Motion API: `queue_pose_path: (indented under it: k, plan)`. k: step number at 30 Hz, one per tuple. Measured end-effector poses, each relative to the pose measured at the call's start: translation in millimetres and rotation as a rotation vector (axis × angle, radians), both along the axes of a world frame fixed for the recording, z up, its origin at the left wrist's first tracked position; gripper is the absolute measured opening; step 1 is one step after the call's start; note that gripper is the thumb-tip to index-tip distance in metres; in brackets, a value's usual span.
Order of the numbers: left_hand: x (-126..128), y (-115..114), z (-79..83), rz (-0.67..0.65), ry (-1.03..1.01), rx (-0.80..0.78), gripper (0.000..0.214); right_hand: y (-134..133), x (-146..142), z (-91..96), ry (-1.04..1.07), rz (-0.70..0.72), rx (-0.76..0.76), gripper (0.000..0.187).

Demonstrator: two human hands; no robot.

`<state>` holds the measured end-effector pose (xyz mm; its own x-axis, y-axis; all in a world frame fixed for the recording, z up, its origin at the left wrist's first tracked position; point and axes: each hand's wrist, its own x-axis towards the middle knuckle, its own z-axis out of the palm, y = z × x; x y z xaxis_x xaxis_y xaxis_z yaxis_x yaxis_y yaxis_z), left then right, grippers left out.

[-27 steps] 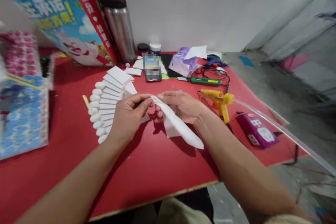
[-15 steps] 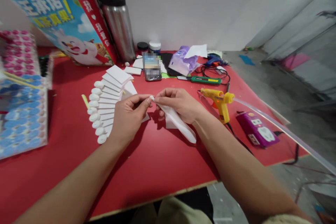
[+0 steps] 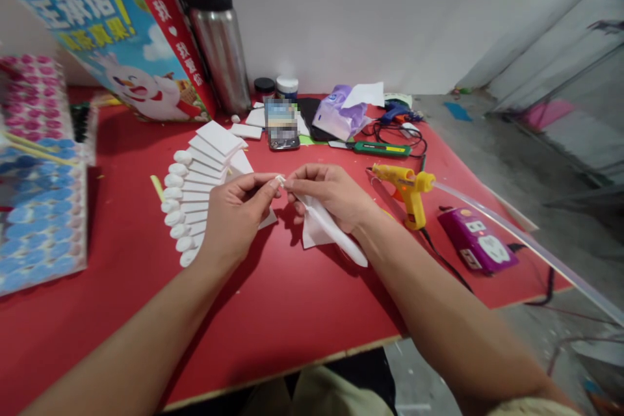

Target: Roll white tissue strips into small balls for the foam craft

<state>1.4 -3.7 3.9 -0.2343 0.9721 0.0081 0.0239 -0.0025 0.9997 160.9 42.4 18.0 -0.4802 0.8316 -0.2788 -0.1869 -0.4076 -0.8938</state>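
A long, thin white strip [image 3: 337, 233], paper or cloth I cannot tell, runs between my two hands above the red table. Its small rolled end is pinched by the thumb and forefinger of my left hand [image 3: 240, 213]. My right hand [image 3: 336, 195] is closed on the strip just beside that end, and the loose length hangs down under the palm to the right. Left of my hands lies a fan of white cards [image 3: 199, 174], with a column of small white rolled rosettes [image 3: 171, 193] at their outer ends.
On the right are a yellow glue gun [image 3: 412, 190] with a long clear stick and a purple power box [image 3: 480, 240]. Behind lie a green-handled tool [image 3: 383, 148], a phone [image 3: 283, 127] and a purple pack [image 3: 338, 114]. A steel flask [image 3: 217, 39] and trays of blue rosettes [image 3: 43, 221] stand left.
The loose part of the strip has swung slightly and spread wider below my right hand. The rolled end has turned a little between my fingers. Both hands stay nearly in place.
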Motion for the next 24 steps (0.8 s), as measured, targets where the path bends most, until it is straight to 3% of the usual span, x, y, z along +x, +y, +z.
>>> queue_pose_path:
  k: [5,10,15,19,24]
  plan:
    - [0.2,-2.2,-2.7,0.008,0.179,0.063,0.017,-5.8,-7.6,-0.5,-0.101,-0.077,0.086,0.017]
    - [-2.8,-1.4,-10.7,0.017,0.615,0.464,0.015,-16.4,-19.1,-5.3,-0.301,-0.250,0.332,0.016]
    - [-6.8,1.2,-17.5,-0.012,0.863,0.650,0.021,-19.5,-17.1,-2.1,-0.191,-0.200,0.270,0.019]
    - [-4.2,-1.9,-16.0,-0.014,0.776,0.648,0.024,-19.0,-13.6,3.9,-0.096,-0.235,0.216,0.020]
    - [-0.5,-3.2,-7.7,-0.048,0.312,0.322,0.021,-15.7,-12.9,5.6,-0.119,-0.218,0.273,0.014]
